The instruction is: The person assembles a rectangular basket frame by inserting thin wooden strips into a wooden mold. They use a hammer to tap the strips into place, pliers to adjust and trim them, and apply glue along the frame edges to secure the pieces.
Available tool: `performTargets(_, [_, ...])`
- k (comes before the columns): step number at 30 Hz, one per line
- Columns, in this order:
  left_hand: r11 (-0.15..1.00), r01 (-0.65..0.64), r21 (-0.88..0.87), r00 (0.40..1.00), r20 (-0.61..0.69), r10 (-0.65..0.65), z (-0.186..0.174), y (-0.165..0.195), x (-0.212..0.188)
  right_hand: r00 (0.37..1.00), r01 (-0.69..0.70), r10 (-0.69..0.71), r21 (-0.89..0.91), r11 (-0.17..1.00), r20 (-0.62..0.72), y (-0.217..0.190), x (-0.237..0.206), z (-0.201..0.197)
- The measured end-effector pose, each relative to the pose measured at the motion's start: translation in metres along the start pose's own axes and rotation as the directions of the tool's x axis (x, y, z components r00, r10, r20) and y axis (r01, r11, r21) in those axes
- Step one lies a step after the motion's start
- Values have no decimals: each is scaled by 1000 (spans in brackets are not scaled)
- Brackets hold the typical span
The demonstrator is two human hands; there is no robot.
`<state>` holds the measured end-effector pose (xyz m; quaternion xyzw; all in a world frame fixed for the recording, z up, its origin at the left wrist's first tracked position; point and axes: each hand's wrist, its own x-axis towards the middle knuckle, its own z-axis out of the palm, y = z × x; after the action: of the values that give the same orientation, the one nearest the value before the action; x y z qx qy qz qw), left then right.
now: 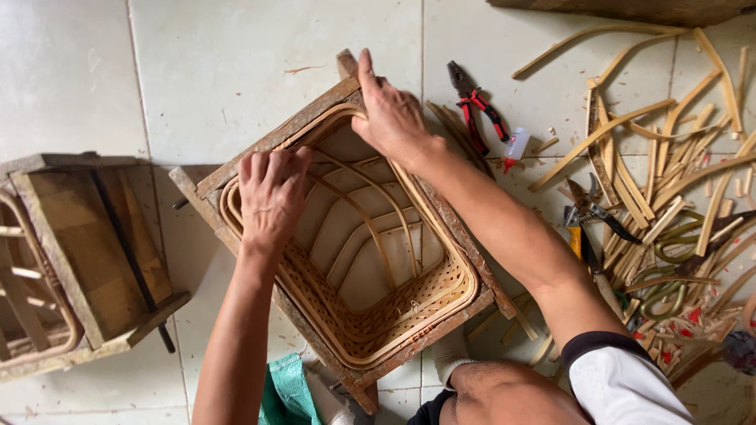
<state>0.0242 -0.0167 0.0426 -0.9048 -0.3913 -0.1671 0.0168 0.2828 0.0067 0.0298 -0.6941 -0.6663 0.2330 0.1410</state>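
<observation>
Both hands are on the basket (370, 315) rim: left hand (270, 197) curled over it, right hand (391, 118) pressing flat, pliers (475, 106) nearby.

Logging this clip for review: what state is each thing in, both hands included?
Left hand: fingers curled over the basket rim, gripping it.
Right hand: pressing on the far corner of the rim, finger extended.
Basket: unfinished, seated inside the wooden frame, open side up.
Wooden frame: lying on the floor, around the basket.
Pliers: lying on the floor, jaws closed.
Small bottle: lying on its side.
Cane strips: loose, scattered.
</observation>
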Motion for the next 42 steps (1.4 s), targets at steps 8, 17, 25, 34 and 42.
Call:
performTargets(8, [997,-31,74,999,25,29,15,-5,18,961,183,-183,-23,983,-208,9,-6,13])
performTargets(17, [980,-40,-196,992,-125,16,5,-6,18,962,198,-205,-55,979,-179,12,-6,13])
performTargets(25, [973,-26,-230,993,-118,-2,1,-5,21,980,153,-156,-37,988,-120,-4,-8,-11])
performTargets(34, [978,-15,-208,995,-99,-6,14,-16,12,976,-202,39,834,513,213,-53,-63,12])
performTargets(42, [953,-32,-301,995,-101,1,4,-15,14,882,-290,469,834,469,43,-55,-20,76])
